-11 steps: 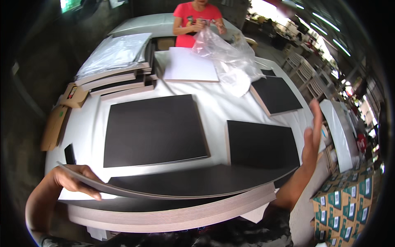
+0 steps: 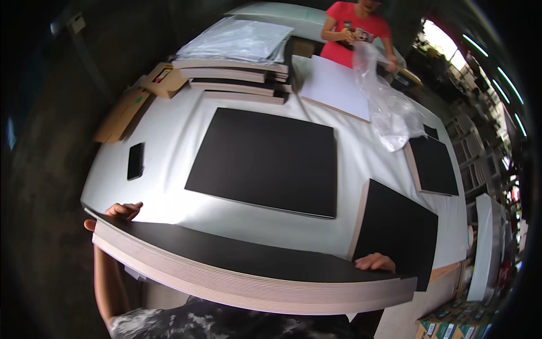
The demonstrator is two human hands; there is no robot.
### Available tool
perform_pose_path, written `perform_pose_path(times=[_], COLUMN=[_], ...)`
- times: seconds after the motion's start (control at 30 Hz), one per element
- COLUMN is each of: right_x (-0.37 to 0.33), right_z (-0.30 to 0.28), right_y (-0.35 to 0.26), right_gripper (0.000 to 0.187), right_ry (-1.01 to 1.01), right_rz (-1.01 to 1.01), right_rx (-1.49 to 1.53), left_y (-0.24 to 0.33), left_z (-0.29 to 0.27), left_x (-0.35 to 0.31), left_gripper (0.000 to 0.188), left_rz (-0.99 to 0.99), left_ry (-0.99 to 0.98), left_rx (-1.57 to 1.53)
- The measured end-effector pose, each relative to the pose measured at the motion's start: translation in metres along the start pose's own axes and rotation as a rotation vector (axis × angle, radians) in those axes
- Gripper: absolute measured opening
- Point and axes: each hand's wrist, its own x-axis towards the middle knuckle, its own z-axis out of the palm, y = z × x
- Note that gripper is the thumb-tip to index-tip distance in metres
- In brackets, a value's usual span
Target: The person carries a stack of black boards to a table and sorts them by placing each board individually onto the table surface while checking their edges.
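Note:
A thick stack of black-faced boards [image 2: 254, 291] with pale layered edges lies right in front of me, a black board [image 2: 226, 246] on top. My left hand [image 2: 121, 212] is closed around the far left corner of that top board, with fingers showing above it and a fingertip below its edge. At the far right edge, my right hand [image 2: 376, 262] rests with its fingers stretched over the board. Its palm and forearm are hidden. Beyond the stack, a large black panel [image 2: 265, 161] lies flat on the white-covered table [image 2: 169, 152].
Black-topped stacks [image 2: 398, 226] [image 2: 433, 166] lie to the right. A phone [image 2: 135, 161] and brown cartons [image 2: 121, 116] are at left. Plastic-wrapped boards [image 2: 234, 42] are piled at the back. Across the table, a person in red [image 2: 361, 31] handles clear plastic [image 2: 387, 101] beside a white-topped stack [image 2: 336, 87].
The bowed top board has come down flat onto the stack. My raised right hand has lowered to the board's far right edge. The view has swung, so the table appears shifted right.

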Motion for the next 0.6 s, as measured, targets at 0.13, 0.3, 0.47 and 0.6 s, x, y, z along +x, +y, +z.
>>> perform_pose_path(times=[0.13,0.3,0.47,0.6], right_x=[-0.004,-0.010,-0.042,-0.014], right_z=[0.030,-0.028,-0.013,0.011], right_y=[0.005,-0.013,0.015,0.002], right_gripper=[0.049,0.051,0.052,0.038], right_ry=[0.461,-0.071,0.127,0.065], right_rz=[-0.117,-0.172,-0.061,0.127], right_rx=[-0.249,-0.308,-0.109,-0.087], left_y=[-0.070,-0.084,-0.107,-0.111], left_z=[0.027,0.047,0.047,0.030], left_x=[-0.019,-0.014,-0.002,-0.011], left_gripper=[0.065,0.032,0.037,0.038], left_rz=[0.225,0.293,0.233,0.354], left_ry=[0.473,0.222,0.410,0.300], left_rx=[0.082,0.175,0.020,0.230])
